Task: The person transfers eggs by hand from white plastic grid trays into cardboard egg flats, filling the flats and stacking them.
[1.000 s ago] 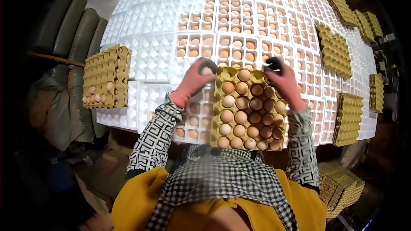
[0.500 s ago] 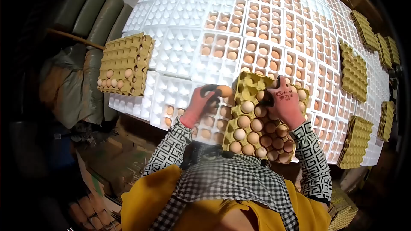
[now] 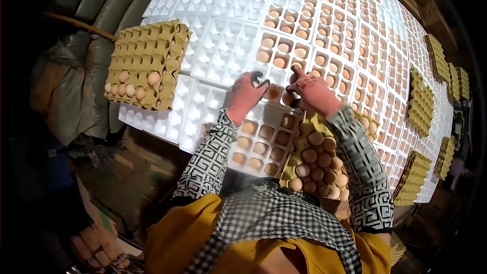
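Observation:
My left hand (image 3: 248,96), in a pink glove with dark fingertips, is over a white foam egg tray (image 3: 213,56). Its thumb and fingers are curled but apart, beside an egg (image 3: 272,93) sitting in a cell. My right hand (image 3: 313,92), gloved alike, reaches over the same row with its fingers bent around an egg (image 3: 289,98) at the cells; the fingers partly cover it. Below my right forearm lies a yellowish pulp egg tray (image 3: 288,170) holding many brown eggs, partly hidden by the sleeve. A foam tray (image 3: 241,147) filled with eggs lies nearest my body.
Many white foam trays cover the table, with eggs mostly toward the right. A stack of pulp trays (image 3: 144,61) with several eggs stands at left. More pulp trays (image 3: 421,101) lie at right. Green padded rolls (image 3: 109,5) and a wooden stick (image 3: 81,25) are at far left.
Both hands have moved to the foam tray farther from my body; the right has left the pulp tray. The egg my left hand held is out of its fingers. The view has shifted.

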A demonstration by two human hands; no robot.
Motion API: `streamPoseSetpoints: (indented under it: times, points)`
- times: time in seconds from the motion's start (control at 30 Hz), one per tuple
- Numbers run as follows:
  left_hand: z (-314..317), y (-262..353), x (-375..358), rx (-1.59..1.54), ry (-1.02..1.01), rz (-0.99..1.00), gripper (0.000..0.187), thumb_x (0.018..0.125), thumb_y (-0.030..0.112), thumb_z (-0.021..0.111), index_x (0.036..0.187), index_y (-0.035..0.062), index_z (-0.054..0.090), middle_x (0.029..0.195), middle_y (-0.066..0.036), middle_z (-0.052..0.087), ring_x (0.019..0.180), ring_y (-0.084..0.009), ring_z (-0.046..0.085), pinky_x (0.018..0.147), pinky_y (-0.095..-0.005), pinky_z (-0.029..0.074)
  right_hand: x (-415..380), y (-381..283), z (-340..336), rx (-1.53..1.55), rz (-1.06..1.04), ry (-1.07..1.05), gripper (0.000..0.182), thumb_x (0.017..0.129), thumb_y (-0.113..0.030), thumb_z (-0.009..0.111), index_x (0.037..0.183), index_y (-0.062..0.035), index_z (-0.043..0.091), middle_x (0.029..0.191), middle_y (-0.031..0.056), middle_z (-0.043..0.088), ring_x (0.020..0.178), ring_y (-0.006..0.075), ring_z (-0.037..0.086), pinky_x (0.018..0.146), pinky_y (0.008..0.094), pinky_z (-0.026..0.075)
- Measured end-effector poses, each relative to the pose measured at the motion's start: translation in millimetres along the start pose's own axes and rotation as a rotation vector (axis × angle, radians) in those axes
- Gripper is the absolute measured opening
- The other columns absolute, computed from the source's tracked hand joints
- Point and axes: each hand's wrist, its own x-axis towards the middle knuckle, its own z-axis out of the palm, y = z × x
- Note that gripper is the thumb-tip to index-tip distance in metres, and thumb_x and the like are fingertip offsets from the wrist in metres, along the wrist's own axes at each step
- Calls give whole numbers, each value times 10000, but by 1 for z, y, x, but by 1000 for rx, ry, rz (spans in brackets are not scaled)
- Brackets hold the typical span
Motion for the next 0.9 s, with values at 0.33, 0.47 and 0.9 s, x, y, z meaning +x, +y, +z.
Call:
streamPoseSetpoints:
  times: [0.33, 0.47, 0.9]
  points:
    - [37, -60, 15, 329, 141, 470, 405, 837, 72, 585, 1238, 17, 569, 1375, -220, 454, 1259, -421, 421, 1085, -502, 334, 74, -31, 46, 211, 50, 482, 344, 834, -253, 635, 1165, -160, 635, 1225, 124, 565, 1199, 328, 507, 941, 457, 437]
    - [35, -59, 15, 343, 117, 476, 392, 814, 68, 615, 1203, 22, 598, 1336, -210, 491, 1245, -405, 441, 1068, -479, 360, 47, -38, 51, 160, 145, 447, 510, 790, -295, 670, 1278, -176, 582, 1278, 135, 545, 1239, 362, 469, 1039, 471, 373]
    - [125, 139, -67, 340, -467, 902, 591, 741, 375, 768, 1244, 101, 621, 1243, -133, 613, 1220, -343, 520, 1104, -488, 337, -179, 44, 25, -282, 880, 84, 199, 889, -197, 527, 890, -118, 709, 960, 82, 658, 919, 271, 613, 781, 442, 422]
